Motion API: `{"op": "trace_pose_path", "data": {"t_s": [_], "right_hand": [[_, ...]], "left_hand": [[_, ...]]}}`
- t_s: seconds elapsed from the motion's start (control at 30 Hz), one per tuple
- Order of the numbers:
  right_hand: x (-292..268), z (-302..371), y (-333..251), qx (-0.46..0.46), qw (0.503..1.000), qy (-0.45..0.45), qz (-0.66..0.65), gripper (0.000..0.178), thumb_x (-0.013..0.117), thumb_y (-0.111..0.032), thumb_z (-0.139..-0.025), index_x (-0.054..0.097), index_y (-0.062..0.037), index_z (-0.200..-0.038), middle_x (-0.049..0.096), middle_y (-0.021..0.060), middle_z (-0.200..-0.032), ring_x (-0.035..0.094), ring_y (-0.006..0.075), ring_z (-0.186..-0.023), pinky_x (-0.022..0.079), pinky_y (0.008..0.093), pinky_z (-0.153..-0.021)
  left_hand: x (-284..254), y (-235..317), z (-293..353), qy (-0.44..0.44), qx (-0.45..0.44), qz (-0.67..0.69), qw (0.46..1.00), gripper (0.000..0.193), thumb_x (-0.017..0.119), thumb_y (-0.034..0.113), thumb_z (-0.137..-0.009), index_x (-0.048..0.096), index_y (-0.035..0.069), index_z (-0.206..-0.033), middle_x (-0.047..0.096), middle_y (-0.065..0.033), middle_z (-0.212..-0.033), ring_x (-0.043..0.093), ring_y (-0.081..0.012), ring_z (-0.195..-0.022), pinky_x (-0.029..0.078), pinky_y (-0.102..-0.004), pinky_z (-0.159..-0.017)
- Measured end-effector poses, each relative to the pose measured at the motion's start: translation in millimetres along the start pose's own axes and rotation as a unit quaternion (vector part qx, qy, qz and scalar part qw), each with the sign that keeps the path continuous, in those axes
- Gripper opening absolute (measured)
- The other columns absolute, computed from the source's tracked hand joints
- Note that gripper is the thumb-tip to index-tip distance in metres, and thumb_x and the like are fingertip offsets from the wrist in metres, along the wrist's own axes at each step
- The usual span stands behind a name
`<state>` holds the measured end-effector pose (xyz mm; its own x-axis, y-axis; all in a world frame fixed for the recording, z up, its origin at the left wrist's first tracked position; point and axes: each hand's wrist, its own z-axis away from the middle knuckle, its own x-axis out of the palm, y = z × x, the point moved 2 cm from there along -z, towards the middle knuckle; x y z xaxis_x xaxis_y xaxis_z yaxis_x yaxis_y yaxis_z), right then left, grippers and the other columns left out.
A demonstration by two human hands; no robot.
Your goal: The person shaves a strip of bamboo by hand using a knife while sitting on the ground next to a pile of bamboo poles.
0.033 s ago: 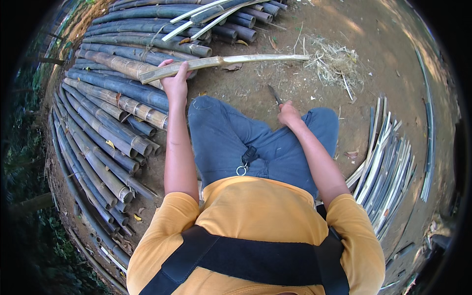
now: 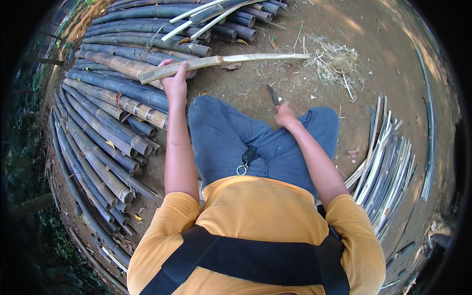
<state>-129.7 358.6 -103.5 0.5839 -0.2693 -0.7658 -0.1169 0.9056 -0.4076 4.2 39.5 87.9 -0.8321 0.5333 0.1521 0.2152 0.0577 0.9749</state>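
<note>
My left hand (image 2: 175, 84) is wrapped round the near end of a long split bamboo strip (image 2: 231, 59), its pale inner side facing up. The strip slants away to the right, and a node shows near its middle. In front of my right knee, my right hand (image 2: 285, 116) grips a knife (image 2: 273, 94) by its handle. The dark blade points forward and a little left, apart from the strip. My fingers cover most of the handle.
A large stack of bamboo poles (image 2: 132, 91) fills the left side, with split pieces (image 2: 216, 14) on top at the far end. Fine shavings (image 2: 334, 64) lie in a heap beyond the strip's tip. A bundle of thin bamboo strips (image 2: 386, 172) lies at my right.
My right hand has shifted slightly left with the knife, and the blade has turned a little. My left hand and the bamboo strip have stayed in place.
</note>
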Motion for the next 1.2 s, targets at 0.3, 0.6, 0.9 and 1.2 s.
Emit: {"op": "trace_pose_path", "data": {"t_s": [0.3, 0.6, 0.9, 1.2], "right_hand": [[34, 68, -31, -0.018, 0.993, -0.106, 0.041, 0.064, 0.070, -0.030, -0.085, 0.030, -0.0002, -0.125, 0.064, 0.0270, -0.119, 0.061, 0.0410, -0.115, 0.050, 0.0453, -0.095], [-93, 12, -127, -0.340, 0.916, 0.213, -0.025, 0.066, 0.075, -0.010, -0.079, 0.041, -0.0112, -0.136, 0.049, 0.0216, -0.130, 0.054, 0.0391, -0.119, 0.048, 0.0462, -0.098], [-162, -45, -185, -0.503, 0.842, 0.159, 0.109, 0.029, 0.071, -0.011, -0.080, 0.070, -0.0113, -0.109, 0.072, 0.0058, -0.105, 0.063, 0.0289, -0.107, 0.051, 0.0420, -0.092], [-317, -20, -198, -0.441, 0.830, 0.318, -0.126, 0.031, 0.072, -0.025, -0.088, 0.069, -0.0177, -0.117, 0.074, 0.0087, -0.097, 0.073, 0.0244, -0.087, 0.055, 0.0382, -0.077]], "left_hand": [[1, 0, 0, -0.012, 0.001, 0.009, 1.000, 0.044, 0.073, 0.002, -0.086, 0.045, 0.005, -0.119, 0.058, -0.0127, -0.108, 0.064, -0.0214, -0.097, 0.060, -0.0361, -0.084], [10, 25, 5, -0.046, 0.012, -0.007, 0.999, 0.044, 0.074, 0.002, -0.086, 0.046, 0.009, -0.120, 0.059, -0.0086, -0.107, 0.065, -0.0205, -0.099, 0.059, -0.0346, -0.081], [26, 46, 3, -0.166, 0.061, 0.062, 0.982, 0.058, 0.072, -0.010, -0.083, 0.039, 0.007, -0.128, 0.064, -0.0150, -0.113, 0.066, -0.0264, -0.111, 0.056, -0.0330, -0.091], [37, 1, 26, -0.170, -0.005, 0.057, 0.984, 0.065, 0.071, 0.006, -0.089, 0.032, 0.007, -0.141, 0.053, -0.0144, -0.130, 0.060, -0.0212, -0.113, 0.057, -0.0320, -0.083]]}}
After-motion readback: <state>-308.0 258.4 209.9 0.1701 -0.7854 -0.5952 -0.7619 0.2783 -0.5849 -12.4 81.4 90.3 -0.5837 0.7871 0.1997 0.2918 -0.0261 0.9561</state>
